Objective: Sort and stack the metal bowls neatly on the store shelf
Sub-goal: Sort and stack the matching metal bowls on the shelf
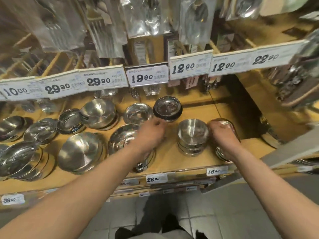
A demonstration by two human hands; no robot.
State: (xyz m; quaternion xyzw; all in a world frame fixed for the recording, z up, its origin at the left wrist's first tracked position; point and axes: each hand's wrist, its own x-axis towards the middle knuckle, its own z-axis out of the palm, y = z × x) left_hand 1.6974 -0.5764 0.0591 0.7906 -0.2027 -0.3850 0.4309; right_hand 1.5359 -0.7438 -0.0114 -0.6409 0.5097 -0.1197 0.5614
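Along the left half of the wooden shelf [172, 157], loose and partly nested metal bowls [79, 152] lie tilted at different angles, several resting on their sides. Near the middle, the left hand [150, 135] reaches over a leaning stack of bowls [120, 140]; its fingers appear curled toward the gap beside a black-rimmed bowl [167, 107], but motion blur prevents telling whether they pinch anything. To its right, an upright stack of small bowls [192, 135] stands nested and level. Just beside that stack, the right hand [221, 133] rests on top of a further pile of bowls [224, 152] near the shelf's right end, fingers curled over the rim of the top bowl. The bowls appear to be thin polished steel: rigid, light and smooth, so they are likely to slide and ring against one another. A hold at the rim, thumb inside and fingers outside, should be most secure; the curved wall offers little purchase. Price tags [148, 75] hang above.
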